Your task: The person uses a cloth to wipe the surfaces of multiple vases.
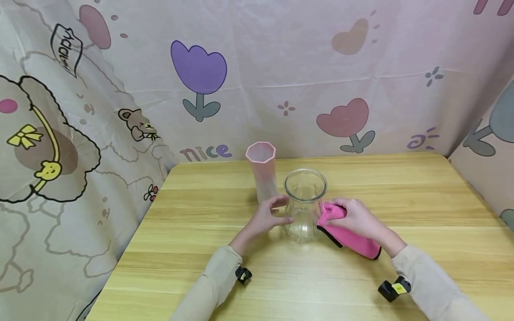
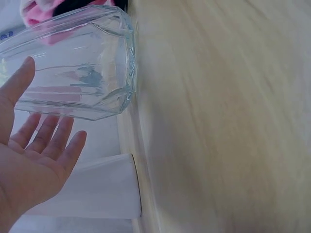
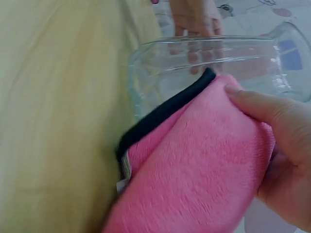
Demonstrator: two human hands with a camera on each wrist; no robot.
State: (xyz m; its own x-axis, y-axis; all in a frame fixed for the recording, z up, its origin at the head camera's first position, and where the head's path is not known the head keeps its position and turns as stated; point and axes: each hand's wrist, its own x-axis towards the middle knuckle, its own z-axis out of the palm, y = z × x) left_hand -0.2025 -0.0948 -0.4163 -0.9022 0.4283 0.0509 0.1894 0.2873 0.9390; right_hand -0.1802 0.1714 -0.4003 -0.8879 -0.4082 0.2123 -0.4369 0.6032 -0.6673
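Observation:
A clear glass vase (image 1: 302, 218) with a round flared rim stands upright on the wooden table. At its left side is my left hand (image 1: 268, 216), fingers spread and thumb apart. The left wrist view shows the thumb overlapping the glass and the relaxed fingers (image 2: 47, 138) beside its lower edge. My right hand (image 1: 355, 217) grips a pink cloth (image 1: 355, 240) with black edging, right at the vase's right side. In the right wrist view the thumb presses on the folded cloth (image 3: 194, 155), which covers part of the glass.
A tall pink-to-white vase (image 1: 265, 176) stands behind my left hand, near the glass one. The wooden table (image 1: 192, 267) reaches back to a printed fabric curtain (image 1: 261, 76), which also hangs at the left and right sides.

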